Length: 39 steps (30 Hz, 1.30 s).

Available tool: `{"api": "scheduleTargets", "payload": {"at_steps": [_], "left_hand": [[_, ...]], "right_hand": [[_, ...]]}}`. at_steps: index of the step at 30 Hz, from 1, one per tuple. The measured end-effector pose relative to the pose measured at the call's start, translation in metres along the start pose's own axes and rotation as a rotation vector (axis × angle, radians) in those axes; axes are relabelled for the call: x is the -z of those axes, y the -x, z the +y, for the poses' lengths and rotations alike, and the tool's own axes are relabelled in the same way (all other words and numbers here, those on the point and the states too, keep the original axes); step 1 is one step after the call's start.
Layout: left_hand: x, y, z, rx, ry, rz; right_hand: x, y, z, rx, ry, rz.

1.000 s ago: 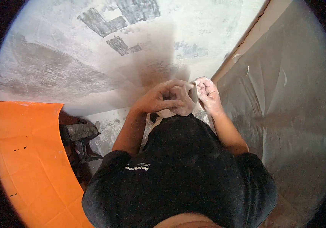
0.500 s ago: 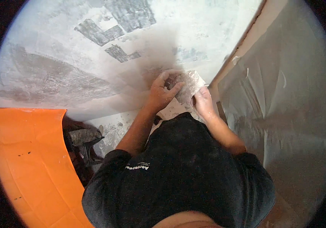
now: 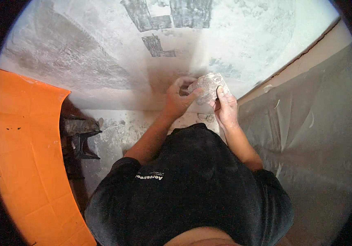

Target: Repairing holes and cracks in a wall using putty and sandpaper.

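A limp, dust-covered sheet that looks like sandpaper (image 3: pixel 208 85) is held up in front of the wall, mottled grey and white. My left hand (image 3: pixel 180 96) grips its left edge, with the thumb across the near face and the other fingers curled behind. At the sheet's right side, my right hand (image 3: pixel 226 107) pinches it with the thumb laid flat on the face. Pale dust coats the fingers of both hands. Just beyond them stands the white plastered wall (image 3: pixel 249 45), showing dark grey patches (image 3: pixel 153 44) and scuffed areas.
On the left hangs an orange sheet (image 3: pixel 28 151). Beside it is a dark, dusty object with legs or brackets (image 3: pixel 81 135). Grey plastic film (image 3: pixel 307 135) covers the right side, below a cracked edge (image 3: pixel 295 56). Dust and debris lie on the floor (image 3: pixel 112 131).
My view has turned, so the wall patches now appear farther right. My right hand has shifted on the sheet, its thumb now showing on the near face. Both hands keep hold.
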<state>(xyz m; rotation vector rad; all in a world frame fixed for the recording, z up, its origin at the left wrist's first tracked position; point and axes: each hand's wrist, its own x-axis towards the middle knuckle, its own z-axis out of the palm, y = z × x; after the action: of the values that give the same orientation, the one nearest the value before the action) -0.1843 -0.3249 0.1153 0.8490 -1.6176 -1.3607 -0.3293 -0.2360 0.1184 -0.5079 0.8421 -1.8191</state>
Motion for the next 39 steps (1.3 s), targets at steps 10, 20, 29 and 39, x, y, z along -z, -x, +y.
{"api": "scheduleTargets", "payload": {"at_steps": [10, 20, 29, 39], "left_hand": [[0.049, -0.009, 0.024, 0.012, -0.101, -0.182], [0.045, 0.001, 0.018, 0.038, 0.11, 0.324], [0.067, 0.014, 0.013, -0.119, -0.289, 0.237], [0.065, 0.0, 0.02, -0.062, -0.123, 0.068]], "right_hand": [[-0.011, -0.028, -0.04, -0.224, 0.563, -0.415], [-0.039, -0.028, 0.014, 0.28, 0.921, -0.379], [-0.046, -0.014, 0.024, -0.17, 0.791, -0.481], [-0.037, -0.029, 0.013, 0.004, 0.852, -0.621]]}}
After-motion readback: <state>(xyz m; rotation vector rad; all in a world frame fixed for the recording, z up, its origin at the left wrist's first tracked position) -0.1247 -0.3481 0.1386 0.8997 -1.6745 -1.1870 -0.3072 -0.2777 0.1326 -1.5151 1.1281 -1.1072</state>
